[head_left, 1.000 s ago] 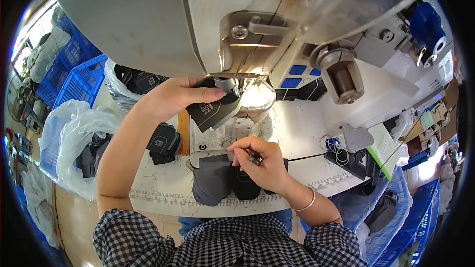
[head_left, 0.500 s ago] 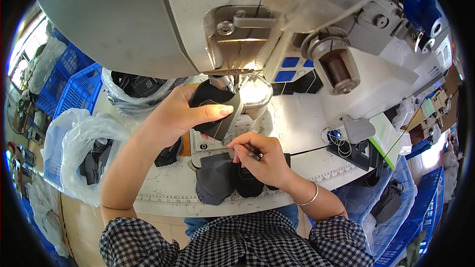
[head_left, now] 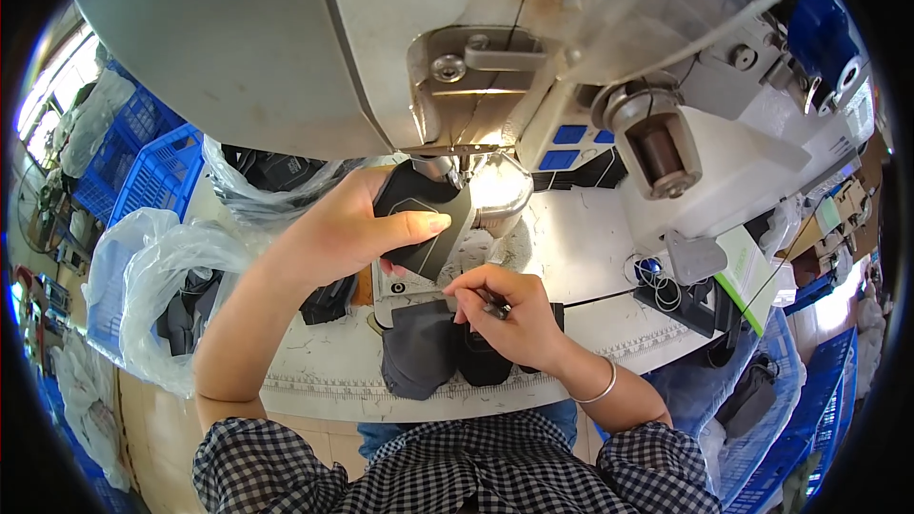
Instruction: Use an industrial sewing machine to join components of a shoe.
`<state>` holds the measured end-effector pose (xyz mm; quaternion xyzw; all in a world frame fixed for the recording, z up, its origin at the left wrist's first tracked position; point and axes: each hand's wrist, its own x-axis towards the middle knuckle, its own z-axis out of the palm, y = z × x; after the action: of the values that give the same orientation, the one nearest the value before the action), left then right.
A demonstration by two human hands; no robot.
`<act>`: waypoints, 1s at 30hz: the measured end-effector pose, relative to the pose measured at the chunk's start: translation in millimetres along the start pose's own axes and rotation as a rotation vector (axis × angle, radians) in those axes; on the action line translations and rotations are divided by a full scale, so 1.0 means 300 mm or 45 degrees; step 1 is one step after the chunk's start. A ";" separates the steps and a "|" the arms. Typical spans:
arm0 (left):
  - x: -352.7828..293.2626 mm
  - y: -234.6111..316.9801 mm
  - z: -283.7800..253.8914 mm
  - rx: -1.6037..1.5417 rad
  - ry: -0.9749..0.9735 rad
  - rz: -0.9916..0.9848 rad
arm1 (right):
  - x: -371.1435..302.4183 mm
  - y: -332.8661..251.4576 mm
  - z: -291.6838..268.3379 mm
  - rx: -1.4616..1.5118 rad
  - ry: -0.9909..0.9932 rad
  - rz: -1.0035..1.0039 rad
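My left hand (head_left: pixel 347 233) pinches a dark grey and black fabric piece (head_left: pixel 433 257) with a light line across it, thumb on top. The fabric's far edge lies under the needle area of a white sewing machine (head_left: pixel 362 57), beside a bright lamp glow. My right hand (head_left: pixel 514 319) is closed around a slim dark metal tool (head_left: pixel 494 309), mostly hidden by the fingers, so its kind is unclear. That hand hovers just nearer to me than the held fabric. Below it, a grey fabric piece (head_left: pixel 417 352) and a black one (head_left: pixel 481 364) lie at the table's front edge.
A thread spool (head_left: pixel 662 148) sits on the machine's right side. Plastic-lined blue crates (head_left: pixel 157 176) with dark pieces stand at left; another crate (head_left: pixel 762 428) is at lower right. A ruler strip (head_left: pixel 324 385) follows the table edge. A green-and-white box (head_left: pixel 747 276) lies at right.
The whole view has shifted slightly, with the machine now a little further right. The fabric under my left hand has turned a little. Both hands keep their grips.
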<state>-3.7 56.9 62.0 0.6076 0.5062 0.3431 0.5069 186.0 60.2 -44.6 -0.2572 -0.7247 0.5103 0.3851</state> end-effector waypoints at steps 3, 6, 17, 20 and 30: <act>-0.002 -0.010 0.002 -0.042 0.004 0.008 | 0.000 -0.003 0.001 0.021 -0.003 0.013; 0.003 -0.020 0.000 -0.023 0.023 0.035 | 0.000 -0.003 0.001 0.016 -0.026 0.023; 0.040 -0.032 -0.020 -0.072 0.118 0.088 | 0.002 0.015 0.009 -0.032 0.011 -0.109; 0.042 -0.036 -0.011 -0.073 0.188 0.103 | 0.003 0.011 0.007 -0.030 0.009 -0.098; 0.003 -0.046 0.058 -0.218 0.305 0.049 | 0.005 0.006 0.004 -0.057 -0.010 -0.070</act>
<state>9.2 52.8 44.4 0.5265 0.5201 0.4648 0.4861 184.3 61.3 -46.1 -0.2437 -0.7441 0.4842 0.3904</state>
